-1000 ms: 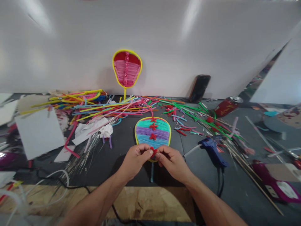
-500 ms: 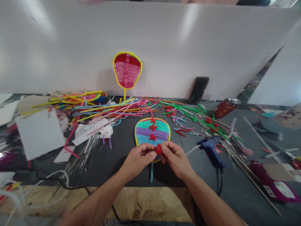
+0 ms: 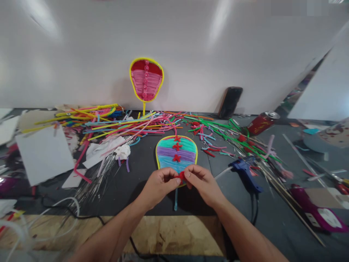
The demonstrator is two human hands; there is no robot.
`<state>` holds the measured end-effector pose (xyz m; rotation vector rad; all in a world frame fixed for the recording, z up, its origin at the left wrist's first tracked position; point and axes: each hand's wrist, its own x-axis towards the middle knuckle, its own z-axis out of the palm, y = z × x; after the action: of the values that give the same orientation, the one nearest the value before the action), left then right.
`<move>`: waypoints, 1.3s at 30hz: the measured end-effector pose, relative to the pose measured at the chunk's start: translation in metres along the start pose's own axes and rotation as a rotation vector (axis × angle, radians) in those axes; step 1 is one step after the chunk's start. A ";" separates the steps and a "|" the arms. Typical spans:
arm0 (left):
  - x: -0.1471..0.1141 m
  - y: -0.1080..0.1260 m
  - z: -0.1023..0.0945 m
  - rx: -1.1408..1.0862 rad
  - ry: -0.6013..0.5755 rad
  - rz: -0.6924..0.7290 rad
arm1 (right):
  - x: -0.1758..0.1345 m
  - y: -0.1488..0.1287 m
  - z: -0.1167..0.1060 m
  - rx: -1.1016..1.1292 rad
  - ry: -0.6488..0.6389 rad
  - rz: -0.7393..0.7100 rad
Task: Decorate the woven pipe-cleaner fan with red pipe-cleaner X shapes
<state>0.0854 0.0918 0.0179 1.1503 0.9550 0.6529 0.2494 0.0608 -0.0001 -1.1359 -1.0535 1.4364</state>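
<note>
Between the fingertips of my left hand (image 3: 163,182) and my right hand (image 3: 200,182) is a small red piece of pipe cleaner (image 3: 182,176), pinched from both sides. Both hands are closed on it, and the fingers partly cover its shape. Just beneath lies a fan-shaped craft (image 3: 163,157) made of pipe cleaners, with teal, purple and blue bands, a yellow rim and a blue handle. Three red star-like pieces (image 3: 177,146) run down its middle. My hands hide part of its lower end.
A finished-looking pink and red fan (image 3: 147,83) stands against the white wall. Pipe cleaners (image 3: 131,125) are heaped along the back. A blue glue gun (image 3: 247,174), a red can (image 3: 263,123) and a phone (image 3: 230,102) are on the right. White paper (image 3: 45,154) lies left.
My fingers have shifted slightly on the red piece, which now shows lower and a little further left between them. The fan-shaped craft lies as before.
</note>
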 end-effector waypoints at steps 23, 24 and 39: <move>0.002 -0.001 0.002 -0.153 0.094 -0.008 | -0.003 -0.001 0.012 -0.015 0.030 0.007; 0.002 -0.001 0.001 -0.151 0.091 -0.007 | -0.003 -0.001 0.012 -0.012 0.025 0.015; 0.002 -0.005 -0.002 -0.027 0.080 0.036 | -0.002 -0.001 0.011 -0.151 0.027 0.005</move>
<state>0.0839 0.0929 0.0122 1.1263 0.9928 0.7434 0.2389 0.0584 0.0035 -1.2619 -1.1563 1.3600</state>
